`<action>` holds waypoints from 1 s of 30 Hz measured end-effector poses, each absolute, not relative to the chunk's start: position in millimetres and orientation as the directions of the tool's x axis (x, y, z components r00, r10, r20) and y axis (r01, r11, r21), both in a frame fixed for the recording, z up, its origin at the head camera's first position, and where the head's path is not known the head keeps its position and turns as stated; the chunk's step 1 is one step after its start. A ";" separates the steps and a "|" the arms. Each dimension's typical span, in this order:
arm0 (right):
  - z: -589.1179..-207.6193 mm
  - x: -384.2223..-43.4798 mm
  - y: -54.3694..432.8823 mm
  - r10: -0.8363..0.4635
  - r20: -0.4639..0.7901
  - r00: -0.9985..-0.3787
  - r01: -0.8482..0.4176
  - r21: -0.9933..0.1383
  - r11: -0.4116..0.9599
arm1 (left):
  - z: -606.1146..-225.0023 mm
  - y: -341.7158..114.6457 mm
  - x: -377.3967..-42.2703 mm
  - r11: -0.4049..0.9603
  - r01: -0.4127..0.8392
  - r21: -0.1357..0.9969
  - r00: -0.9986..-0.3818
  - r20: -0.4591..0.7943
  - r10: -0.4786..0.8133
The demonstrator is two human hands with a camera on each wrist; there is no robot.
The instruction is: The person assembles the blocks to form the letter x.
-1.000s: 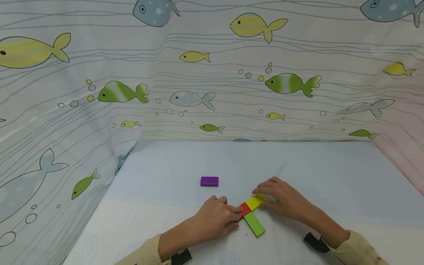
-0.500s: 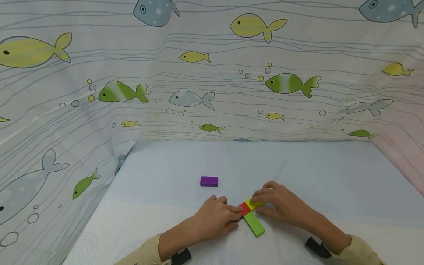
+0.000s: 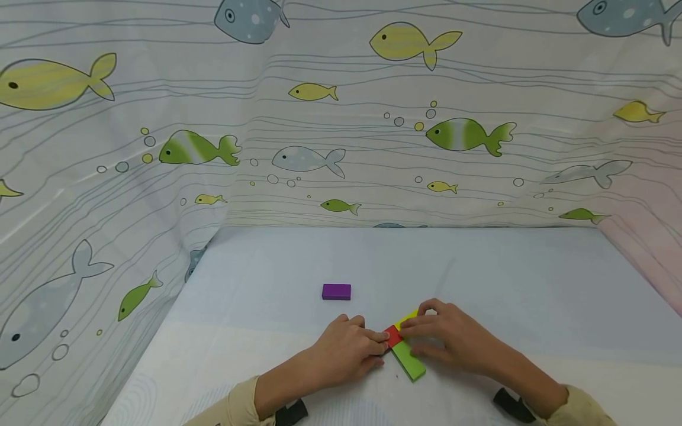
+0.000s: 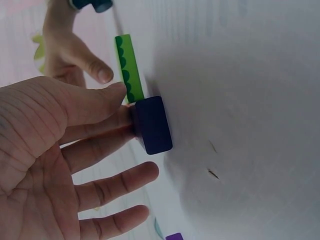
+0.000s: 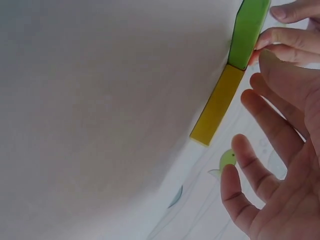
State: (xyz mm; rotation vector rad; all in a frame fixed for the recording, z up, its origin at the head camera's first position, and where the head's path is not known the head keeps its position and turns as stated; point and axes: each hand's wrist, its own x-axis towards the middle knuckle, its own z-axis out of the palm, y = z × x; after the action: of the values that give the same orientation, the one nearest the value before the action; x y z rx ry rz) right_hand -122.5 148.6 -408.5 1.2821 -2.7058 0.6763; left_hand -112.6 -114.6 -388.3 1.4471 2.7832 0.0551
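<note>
**Fish-printed cloth (image 3: 383, 157) behind a pale desk (image 3: 506, 266)**

Well in from the desk's far edge, about midway between its left and right edges, a red block (image 3: 393, 336) forms a junction. From it a yellow block (image 3: 407, 319) slants toward the far-right corner, and a green block (image 3: 409, 362) toward the near-right.

The left hand (image 3: 348, 349) lays straight fingertips on the red block, the other fingers spread; it seems to be pinning the junction so that nothing slides. Its wrist view also shows a dark block (image 4: 155, 125), navy in that light, against the fingertips and beside the green end.

The right hand (image 3: 450, 328) arches over the yellow block, thumb and fingers held well apart with no pinch visible. It looks placed to align the pieces, but whether its fingertips touch the yellow I cannot tell.

Left of the middle and nearer the far edge, a purple block (image 3: 336, 291) lies flat, apart from the others, perhaps to leave the hands room.
</note>
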 end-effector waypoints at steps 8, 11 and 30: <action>-408.5 -118.7 147.2 -0.726 0.234 -0.647 -0.752 -0.353 0.557 | -387.8 -114.2 -112.7 0.572 0.819 0.033 -0.573 0.013 0.820; -409.0 -118.1 147.1 -0.728 0.231 -0.646 -0.753 -0.349 0.557 | -388.3 -114.0 -112.9 0.570 0.821 0.036 -0.571 0.020 0.821; -408.9 -116.9 145.3 -0.735 0.173 -0.656 -0.737 -0.358 0.574 | -388.3 -113.8 -114.6 0.568 0.821 0.051 -0.569 0.007 0.822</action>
State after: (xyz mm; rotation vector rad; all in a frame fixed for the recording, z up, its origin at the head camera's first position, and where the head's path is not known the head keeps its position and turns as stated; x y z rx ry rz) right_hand -116.9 145.3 -408.9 1.3005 -2.7822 0.6368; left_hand -114.6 -113.8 -388.3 1.4500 2.7662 0.0756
